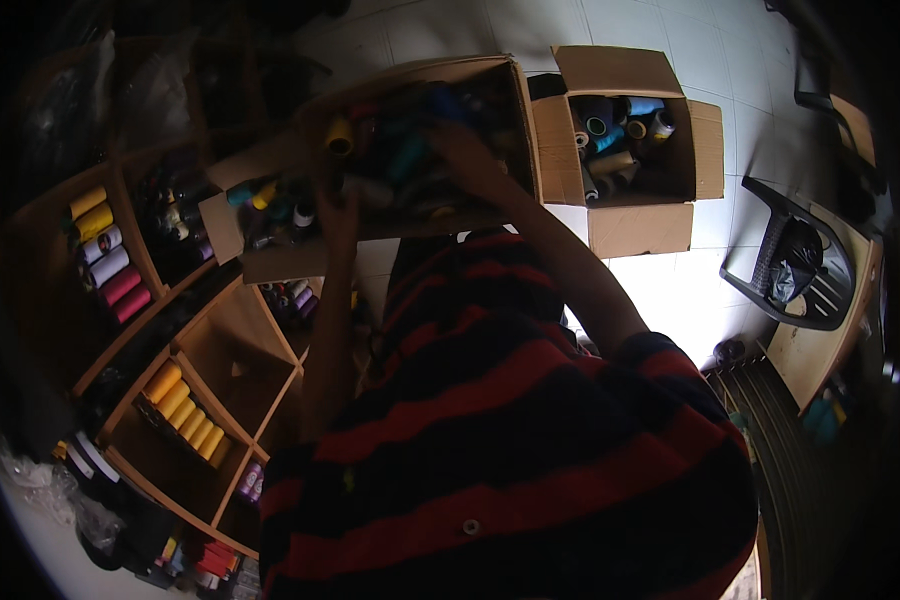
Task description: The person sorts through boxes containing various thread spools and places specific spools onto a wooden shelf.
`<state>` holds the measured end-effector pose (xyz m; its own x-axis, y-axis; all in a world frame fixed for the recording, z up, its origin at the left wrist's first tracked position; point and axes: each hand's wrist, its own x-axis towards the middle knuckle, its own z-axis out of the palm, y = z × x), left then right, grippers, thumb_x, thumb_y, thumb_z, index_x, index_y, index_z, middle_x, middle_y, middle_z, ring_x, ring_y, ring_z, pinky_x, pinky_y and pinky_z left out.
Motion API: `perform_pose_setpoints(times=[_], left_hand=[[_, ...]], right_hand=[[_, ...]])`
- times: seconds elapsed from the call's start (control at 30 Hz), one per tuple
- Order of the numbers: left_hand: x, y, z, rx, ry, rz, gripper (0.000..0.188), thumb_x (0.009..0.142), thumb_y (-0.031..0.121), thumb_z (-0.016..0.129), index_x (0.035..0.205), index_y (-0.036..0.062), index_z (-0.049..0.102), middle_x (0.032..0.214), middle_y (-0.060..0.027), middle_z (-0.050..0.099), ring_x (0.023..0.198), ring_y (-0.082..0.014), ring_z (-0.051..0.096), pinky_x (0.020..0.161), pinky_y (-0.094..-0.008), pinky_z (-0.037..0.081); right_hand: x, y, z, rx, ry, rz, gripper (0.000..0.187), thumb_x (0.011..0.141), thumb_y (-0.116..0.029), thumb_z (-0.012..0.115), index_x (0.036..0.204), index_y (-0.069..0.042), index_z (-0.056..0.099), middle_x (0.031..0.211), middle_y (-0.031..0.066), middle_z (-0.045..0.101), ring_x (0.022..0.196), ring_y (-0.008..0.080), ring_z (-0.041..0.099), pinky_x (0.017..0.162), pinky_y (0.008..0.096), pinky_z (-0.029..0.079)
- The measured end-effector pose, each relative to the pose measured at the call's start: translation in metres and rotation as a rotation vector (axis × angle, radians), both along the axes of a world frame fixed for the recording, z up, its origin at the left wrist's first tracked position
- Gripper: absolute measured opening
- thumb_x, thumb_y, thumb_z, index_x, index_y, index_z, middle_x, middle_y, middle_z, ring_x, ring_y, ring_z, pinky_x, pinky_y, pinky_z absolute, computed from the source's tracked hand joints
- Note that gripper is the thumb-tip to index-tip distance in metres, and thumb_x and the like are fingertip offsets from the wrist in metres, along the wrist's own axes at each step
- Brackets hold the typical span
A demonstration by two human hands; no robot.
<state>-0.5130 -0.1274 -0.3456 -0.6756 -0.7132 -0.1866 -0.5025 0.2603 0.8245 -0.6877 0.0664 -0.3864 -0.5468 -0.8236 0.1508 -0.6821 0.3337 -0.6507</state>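
A large cardboard box [526, 130] holds a dim jumble of thread spools. My right hand [462, 158] reaches inside it, near a blue spool [444, 100] and a teal spool [406, 156]. Shadow hides its fingertips, so whether they grip anything cannot be told. At the box's near left side is my left hand [339, 218], thumb and finger apart, with nothing visible between them. A pale grey spool [372, 191] lies close beside it. Farther up in the box sits a yellow spool [340, 135].
To the right stands a smaller open carton [642, 228] of mixed spools. Wooden shelving [232, 345] fills the left, with yellow-orange spools [183, 410] and pink spools [123, 285] in compartments. A dark chair [820, 312] with a black plastic bag [798, 262] is at the right.
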Motion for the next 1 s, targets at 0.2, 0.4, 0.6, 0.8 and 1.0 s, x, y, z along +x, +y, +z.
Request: perform_pose_setpoints(times=[0.2, 0.4, 0.6, 0.8, 1.0], left_hand=[[0.0, 0.007, 0.001, 0.176, 0.02, 0.204, 0.056, 0.09, 0.028, 0.059, 0.134, -0.0038, 0.041, 0.134, -0.0174, 0.046, 0.126, -0.0254, 0.041, 0.106, -0.0343, 0.03], [0.0, 0.018, 0.005, 0.558, -0.05, 0.414, 0.048, 0.085, 0.033, 0.064, 0.116, -0.0016, 0.056, 0.106, -0.0106, 0.061, 0.099, -0.0208, 0.058, 0.086, -0.0319, 0.044], [-0.014, 0.025, 0.002, 0.765, -0.006, 0.263, 0.041, 0.082, 0.034, 0.067, 0.105, 0.0017, 0.057, 0.089, -0.0073, 0.063, 0.082, -0.016, 0.061, 0.074, -0.0292, 0.047], [-0.034, 0.033, -0.004, 0.144, -0.3, -0.107, 0.049, 0.079, 0.032, 0.07, 0.115, 0.0033, 0.054, 0.096, -0.0167, 0.063, 0.092, -0.0312, 0.063, 0.08, -0.0392, 0.048], [-0.032, 0.04, -0.026, -0.213, -0.449, -0.45, 0.051, 0.076, 0.03, 0.07, 0.117, 0.0049, 0.054, 0.11, -0.0201, 0.059, 0.102, -0.0382, 0.058, 0.084, -0.0428, 0.047]], right_hand=[[-0.011, -0.043, -0.027, 0.279, 0.104, 0.186, 0.067, 0.07, -0.021, 0.072, 0.132, -0.013, 0.048, 0.131, 0.0148, 0.05, 0.12, 0.0336, 0.048, 0.096, 0.0471, 0.04], [-0.045, -0.015, -0.018, 0.1, -0.794, -0.359, 0.06, 0.08, -0.035, 0.07, 0.128, -0.005, 0.048, 0.108, 0.0147, 0.063, 0.094, 0.028, 0.063, 0.077, 0.0373, 0.05], [-0.046, 0.019, 0.027, 0.04, -1.234, -0.443, 0.068, 0.079, -0.037, 0.071, 0.129, -0.001, 0.043, 0.105, 0.0141, 0.063, 0.086, 0.0243, 0.063, 0.071, 0.0335, 0.05], [-0.03, 0.034, 0.043, 0.106, -0.578, -0.492, 0.064, 0.072, -0.027, 0.078, 0.12, 0.0, 0.047, 0.104, 0.0183, 0.062, 0.094, 0.0306, 0.061, 0.079, 0.0379, 0.049], [-0.04, 0.055, 0.061, -0.23, -0.927, -0.514, 0.057, 0.073, -0.023, 0.08, 0.117, 0.0, 0.052, 0.107, 0.0133, 0.061, 0.1, 0.0248, 0.059, 0.086, 0.0358, 0.046]])
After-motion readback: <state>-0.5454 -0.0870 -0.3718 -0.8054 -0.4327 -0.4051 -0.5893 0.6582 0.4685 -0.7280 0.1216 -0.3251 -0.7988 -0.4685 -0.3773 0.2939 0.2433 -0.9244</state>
